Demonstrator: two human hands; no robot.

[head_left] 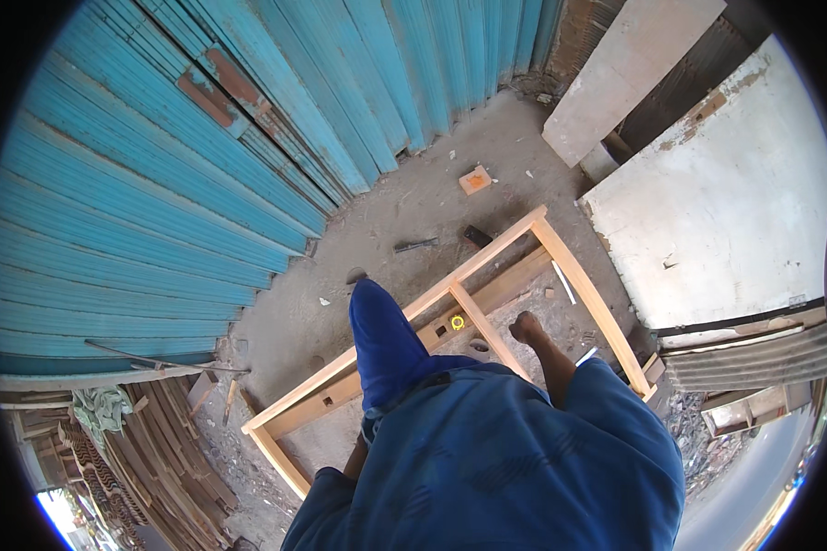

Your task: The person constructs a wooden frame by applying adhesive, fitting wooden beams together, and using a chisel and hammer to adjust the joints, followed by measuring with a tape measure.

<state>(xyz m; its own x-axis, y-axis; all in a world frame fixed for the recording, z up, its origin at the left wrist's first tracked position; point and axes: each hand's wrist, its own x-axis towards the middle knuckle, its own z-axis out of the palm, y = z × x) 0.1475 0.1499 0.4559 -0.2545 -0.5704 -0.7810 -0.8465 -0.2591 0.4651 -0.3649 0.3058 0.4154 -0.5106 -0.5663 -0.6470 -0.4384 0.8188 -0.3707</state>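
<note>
My right hand hangs above the wooden frame, with its fingers curled into a fist. Nothing shows sticking out of it. Of my left arm only a bit of forearm appears beside the blue shirt; the hand itself is hidden by my body. The pale frame is a long rectangle with a crossbar inside it. My leg in blue trousers reaches across its far rail. A yellow tape measure rests on a notched timber beam within the frame's outline.
Blue corrugated metal shutters close off the far left. On the floor beyond the frame lie a dark narrow tool, a black object and an orange-marked block. A white panel leans at right; stacked planks fill the lower left.
</note>
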